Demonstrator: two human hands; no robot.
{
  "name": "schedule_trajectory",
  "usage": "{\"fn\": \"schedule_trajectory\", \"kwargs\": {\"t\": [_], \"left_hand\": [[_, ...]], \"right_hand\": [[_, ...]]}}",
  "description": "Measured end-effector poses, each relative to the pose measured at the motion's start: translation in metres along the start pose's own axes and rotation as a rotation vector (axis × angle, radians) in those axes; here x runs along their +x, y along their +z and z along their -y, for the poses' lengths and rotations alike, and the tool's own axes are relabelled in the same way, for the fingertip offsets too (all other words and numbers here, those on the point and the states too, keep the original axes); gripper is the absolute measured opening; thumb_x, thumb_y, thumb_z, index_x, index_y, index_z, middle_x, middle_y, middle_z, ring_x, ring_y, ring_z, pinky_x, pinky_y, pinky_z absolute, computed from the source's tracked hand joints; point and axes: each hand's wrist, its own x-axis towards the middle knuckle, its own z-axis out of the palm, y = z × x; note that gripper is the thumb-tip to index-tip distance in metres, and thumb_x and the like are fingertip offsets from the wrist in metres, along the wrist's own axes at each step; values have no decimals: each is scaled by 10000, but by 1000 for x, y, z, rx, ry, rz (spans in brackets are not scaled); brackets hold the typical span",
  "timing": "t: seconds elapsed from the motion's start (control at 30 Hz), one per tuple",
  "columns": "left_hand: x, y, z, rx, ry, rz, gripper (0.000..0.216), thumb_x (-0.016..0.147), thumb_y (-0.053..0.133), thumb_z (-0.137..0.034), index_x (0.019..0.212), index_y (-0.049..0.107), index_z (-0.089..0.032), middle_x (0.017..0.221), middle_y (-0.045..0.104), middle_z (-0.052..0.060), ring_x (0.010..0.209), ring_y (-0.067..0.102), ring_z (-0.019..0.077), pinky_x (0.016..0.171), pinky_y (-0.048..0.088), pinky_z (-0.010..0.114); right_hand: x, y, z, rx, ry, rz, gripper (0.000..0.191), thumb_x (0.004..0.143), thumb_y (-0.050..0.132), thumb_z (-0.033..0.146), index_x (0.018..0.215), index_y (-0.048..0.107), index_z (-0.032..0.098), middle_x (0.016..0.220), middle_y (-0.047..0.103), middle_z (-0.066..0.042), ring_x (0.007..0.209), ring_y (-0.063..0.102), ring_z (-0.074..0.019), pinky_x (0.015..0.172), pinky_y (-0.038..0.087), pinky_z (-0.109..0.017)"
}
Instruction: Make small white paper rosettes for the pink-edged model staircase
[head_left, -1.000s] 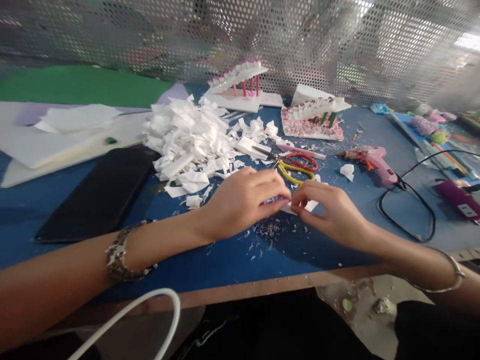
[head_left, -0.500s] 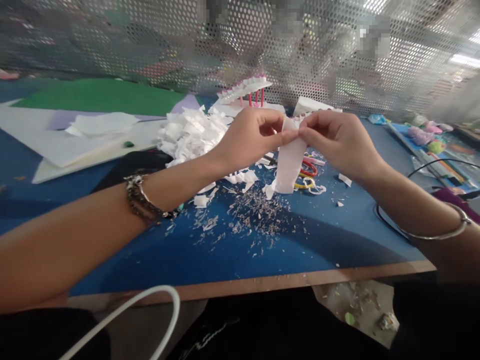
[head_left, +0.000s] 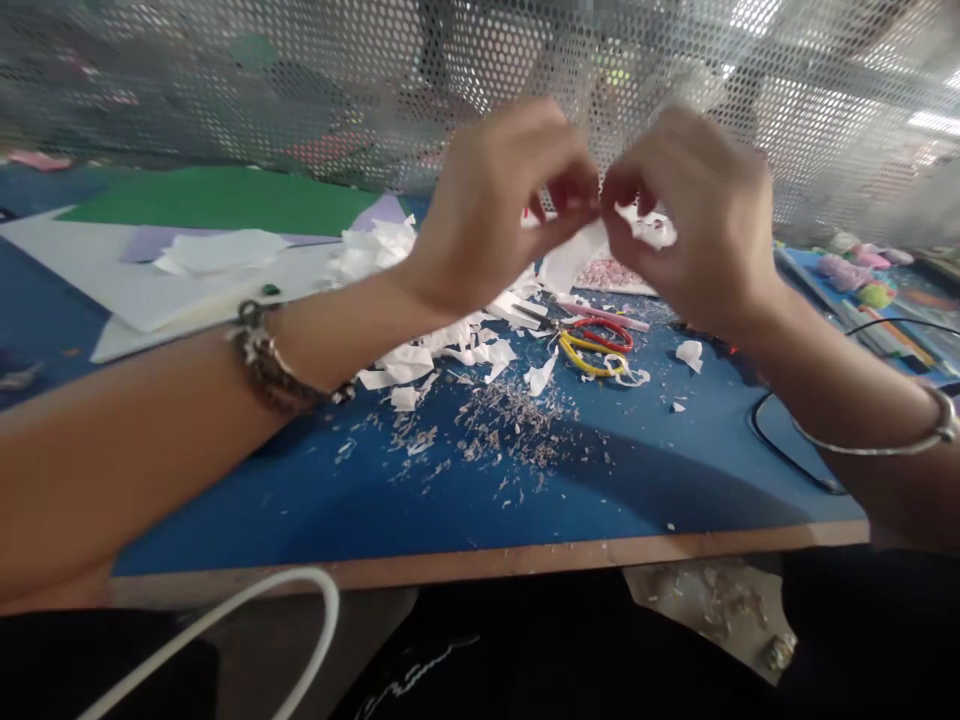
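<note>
Raised over the table, my left hand pinches thumb and fingers together, slightly blurred. My right hand is closed in a like pinch, its fingertips meeting those of the left. From between them hangs a strip of thin white paper, its upper edge hidden by the fingers. Scissors with red and yellow handles lie on the table below, beside a pink stick. A heap of torn white paper sits behind my left forearm.
Tiny shavings are scattered over the blue tabletop. Green sheet and white boards lie at the left. A perforated metal screen stands behind. At right are a black cable and pastel lumps.
Both hands have risen with the paper strip, which now shows less of its length. The scissors below have come into fuller view.
</note>
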Motion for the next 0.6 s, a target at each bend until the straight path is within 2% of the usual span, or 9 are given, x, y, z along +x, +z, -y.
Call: {"fn": "schedule_trajectory", "kwargs": {"t": [0.07,0.1,0.17,0.23,0.37,0.47,0.6], "left_hand": [[-22,3,-14,85,92,138,204,881,427,-257,806,574,-137,810,604,64,782,539,146,672,440,268],[-35,6,-22,99,151,251,221,891,400,-240,799,568,-130,774,602,65,745,536,150,631,428,264],[-60,13,-39,68,234,371,197,868,435,-180,724,565,-145,707,603,32,688,535,139,600,408,246],[-81,20,-53,12,265,487,221,859,441,-149,673,559,-148,649,585,14,632,524,137,564,377,251],[-99,26,-71,-109,135,582,231,864,449,-197,681,585,-158,676,607,1,661,540,141,583,365,262],[-101,25,-73,-175,-11,636,202,861,469,-258,750,611,-166,765,638,4,742,565,147,660,382,274],[-103,22,-71,-298,-151,678,180,853,490,-283,779,625,-190,832,654,-9,806,575,145,745,383,292]], "right_hand": [[-26,4,14,-1,-60,115,193,865,382,208,805,563,183,806,555,-60,769,485,-156,625,392,-280],[-41,7,21,48,-113,184,210,871,367,206,775,554,195,779,551,-52,732,468,-142,619,384,-272],[-72,14,35,105,-156,257,240,867,357,174,699,529,180,701,529,-27,654,452,-123,574,376,-251],[-98,19,48,264,-142,393,245,867,353,174,693,524,161,700,528,-36,639,439,-126,553,369,-248],[-124,22,63,565,32,570,134,831,419,133,771,538,146,760,543,-33,686,455,-116,617,393,-230],[-128,21,65,745,191,583,88,806,472,115,813,550,155,797,553,-24,757,483,-114,675,404,-221],[-128,19,64,811,282,593,69,823,508,194,835,569,165,823,556,-27,789,487,-124,702,411,-239]]}}
